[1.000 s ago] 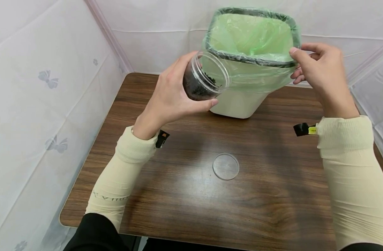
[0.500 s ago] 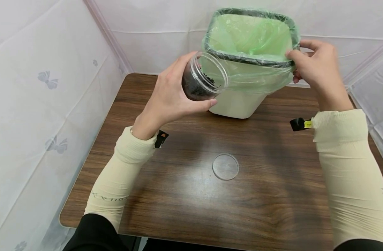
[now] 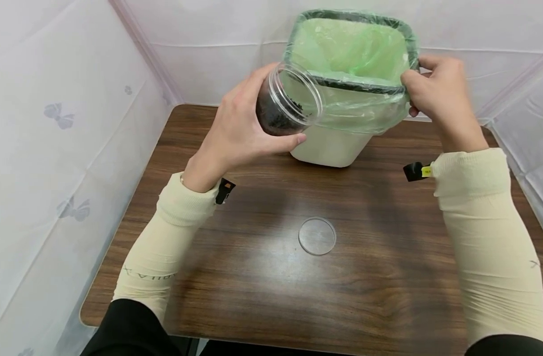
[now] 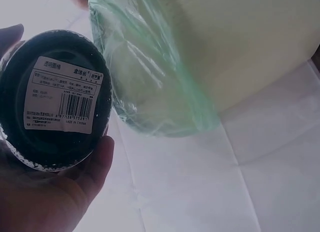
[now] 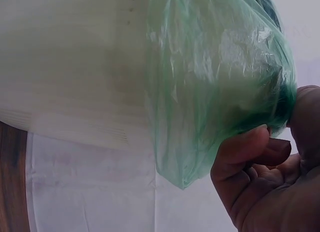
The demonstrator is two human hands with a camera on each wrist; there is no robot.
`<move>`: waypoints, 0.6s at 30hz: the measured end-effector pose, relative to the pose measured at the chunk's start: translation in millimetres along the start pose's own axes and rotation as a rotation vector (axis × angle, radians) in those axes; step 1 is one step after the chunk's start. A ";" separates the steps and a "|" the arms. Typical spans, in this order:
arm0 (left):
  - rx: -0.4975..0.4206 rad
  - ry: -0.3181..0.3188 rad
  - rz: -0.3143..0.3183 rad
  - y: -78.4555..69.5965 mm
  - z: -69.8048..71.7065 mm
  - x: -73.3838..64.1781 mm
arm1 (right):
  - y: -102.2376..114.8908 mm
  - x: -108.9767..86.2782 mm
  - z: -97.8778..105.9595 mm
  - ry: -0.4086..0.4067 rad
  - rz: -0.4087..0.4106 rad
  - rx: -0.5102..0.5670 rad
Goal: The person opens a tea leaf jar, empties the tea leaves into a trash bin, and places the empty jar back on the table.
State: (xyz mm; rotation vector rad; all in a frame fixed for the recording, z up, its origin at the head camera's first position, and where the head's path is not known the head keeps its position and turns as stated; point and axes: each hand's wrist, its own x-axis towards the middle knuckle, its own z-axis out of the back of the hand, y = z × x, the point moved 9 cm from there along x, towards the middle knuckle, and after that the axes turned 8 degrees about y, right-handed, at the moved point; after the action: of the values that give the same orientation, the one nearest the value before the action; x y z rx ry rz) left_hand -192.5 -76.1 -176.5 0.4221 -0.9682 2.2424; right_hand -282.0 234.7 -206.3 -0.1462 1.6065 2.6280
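My left hand grips a clear plastic jar of dark, dry loose bits, tilted with its uncovered mouth toward the bin. A white barcode label shows on the jar's base in the left wrist view. At the back of the table stands a whitish trash bin, lined with a translucent green bag folded over its dark rim. On the bin's right corner, my right hand pinches the bag-covered rim between thumb and fingers. The jar's mouth overlaps the bin's front left side in the head view.
A round clear lid lies flat on the brown wood-grain table, in front of the bin. White sheeting hangs behind the table and along both sides.
My right hand has shifted left onto the rim's corner and closed its pinch there. The left hand still holds the jar at much the same tilt. The lid stays where it was.
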 end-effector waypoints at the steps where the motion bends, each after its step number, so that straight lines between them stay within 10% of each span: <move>1: -0.002 0.003 -0.002 -0.1 0.5 1.8 | 0.7 -0.1 -0.4 0.001 0.002 -0.005; 18: 0.067 0.042 0.037 6.9 12.2 21.4 | 3.5 -1.7 -6.3 0.024 -0.035 -0.086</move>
State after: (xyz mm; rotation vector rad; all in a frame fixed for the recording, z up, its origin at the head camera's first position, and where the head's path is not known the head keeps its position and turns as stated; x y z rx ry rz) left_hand -212.5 -79.3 -160.9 0.3884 -0.8879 2.3128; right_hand -280.4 227.5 -205.8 -0.2089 1.4841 2.6796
